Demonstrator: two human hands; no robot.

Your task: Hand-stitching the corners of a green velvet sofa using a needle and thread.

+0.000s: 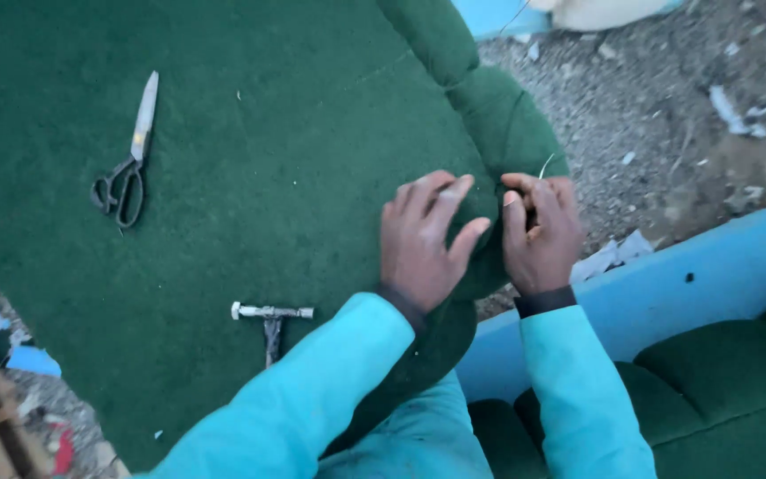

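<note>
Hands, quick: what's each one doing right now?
Left hand: open, fingers spread, pressing flat on the green upholstered cushion at its padded edge.
Right hand: fingers curled, pinching the cushion's edge fabric; what else it holds cannot be told.

Illumination: soft, even daylight with a cool bluish cast; no hard shadows, only faint shading under both hands on the green fabric. No glare, save a dull sheen on the scissors blade. Focus slightly soft overall; fingertips mildly motion-blurred. Frame corners darker, lower-left clutter indistinct.
</note>
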